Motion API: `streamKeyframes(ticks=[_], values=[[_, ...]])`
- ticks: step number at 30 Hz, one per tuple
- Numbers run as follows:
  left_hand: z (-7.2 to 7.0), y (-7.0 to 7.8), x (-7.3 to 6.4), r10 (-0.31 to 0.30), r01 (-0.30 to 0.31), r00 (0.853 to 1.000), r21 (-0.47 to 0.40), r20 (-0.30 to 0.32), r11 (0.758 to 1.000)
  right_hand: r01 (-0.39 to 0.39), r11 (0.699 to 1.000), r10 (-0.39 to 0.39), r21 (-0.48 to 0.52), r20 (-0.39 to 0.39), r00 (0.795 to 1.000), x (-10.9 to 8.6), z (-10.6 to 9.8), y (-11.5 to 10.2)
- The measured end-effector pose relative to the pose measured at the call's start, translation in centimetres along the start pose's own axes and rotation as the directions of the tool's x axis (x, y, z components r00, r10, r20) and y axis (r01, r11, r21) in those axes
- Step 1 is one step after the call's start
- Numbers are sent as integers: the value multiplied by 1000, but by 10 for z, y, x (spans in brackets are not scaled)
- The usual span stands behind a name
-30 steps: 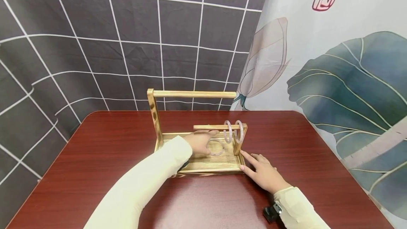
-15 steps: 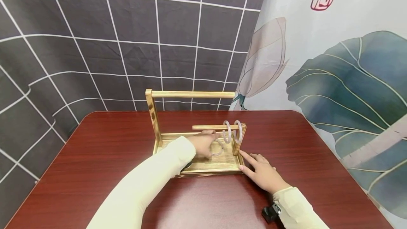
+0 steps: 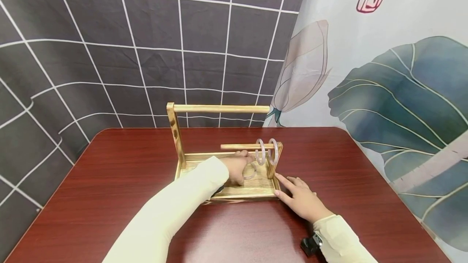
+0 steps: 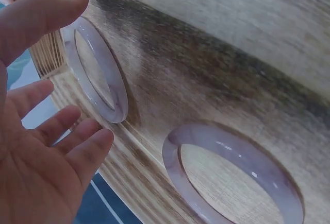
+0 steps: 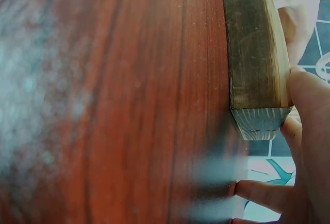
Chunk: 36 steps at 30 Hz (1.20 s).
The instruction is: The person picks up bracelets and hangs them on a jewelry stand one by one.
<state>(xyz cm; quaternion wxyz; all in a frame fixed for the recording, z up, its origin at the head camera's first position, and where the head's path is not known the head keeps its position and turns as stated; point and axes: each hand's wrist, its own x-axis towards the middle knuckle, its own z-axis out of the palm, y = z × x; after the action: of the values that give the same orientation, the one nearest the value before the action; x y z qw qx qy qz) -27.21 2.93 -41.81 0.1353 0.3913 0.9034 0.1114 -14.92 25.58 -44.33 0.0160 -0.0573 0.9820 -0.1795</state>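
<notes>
My left hand (image 3: 235,167) reaches into a wooden tray stand (image 3: 256,190), palm side toward a pale lilac bangle (image 4: 109,64) lying on the tray floor. In the left wrist view its thumb and fingers are spread apart at that bangle, holding nothing. A second lilac bangle (image 4: 242,144) lies flat nearby in the tray; the arm hides it in the head view. Two more bangles hang on the short lower bar (image 3: 234,146), beside its post. My right hand (image 3: 303,200) rests at the tray's right end, straight fingertips touching the wood.
A longer upper bar (image 3: 219,108) extends rightward from a tall post (image 3: 176,137) on the stand's left. The stand sits on a glossy red-brown table (image 3: 128,182). Behind are a grey grid-patterned cloth (image 3: 153,68) and a floral curtain (image 3: 402,84). A black wrist device (image 3: 310,244) sits at the right sleeve.
My left hand has shifted slightly right toward the bangle on the tray floor. The right hand stays at the tray's end, and the hanging bangles keep their places on the bar.
</notes>
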Motion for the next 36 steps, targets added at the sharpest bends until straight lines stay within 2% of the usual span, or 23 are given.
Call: streamKeyframes(ticks=[4, 9, 18, 25, 36], values=[[-3, 4, -2, -26, 26, 1000, 36, 12, 999, 0, 1000, 0, 4, 1, 1000, 0, 0, 0], [-7, 10, -5, -59, 58, 997, 14, 53, 998, 0, 1000, 0, 6, 6, 1000, -1, 0, -1], [-3, 11, 1, -101, 97, 992, 52, 79, 994, 5, 1000, -5, 1, 11, 1000, 0, -2, -1], [-2, 11, 0, -134, 127, 989, 105, 60, 986, 8, 1000, -8, -2, 18, 1000, 0, -2, -1], [6, 5, 7, -101, 96, 995, 159, 24, 983, 3, 1000, -3, 0, 23, 1000, 0, -2, -1]])
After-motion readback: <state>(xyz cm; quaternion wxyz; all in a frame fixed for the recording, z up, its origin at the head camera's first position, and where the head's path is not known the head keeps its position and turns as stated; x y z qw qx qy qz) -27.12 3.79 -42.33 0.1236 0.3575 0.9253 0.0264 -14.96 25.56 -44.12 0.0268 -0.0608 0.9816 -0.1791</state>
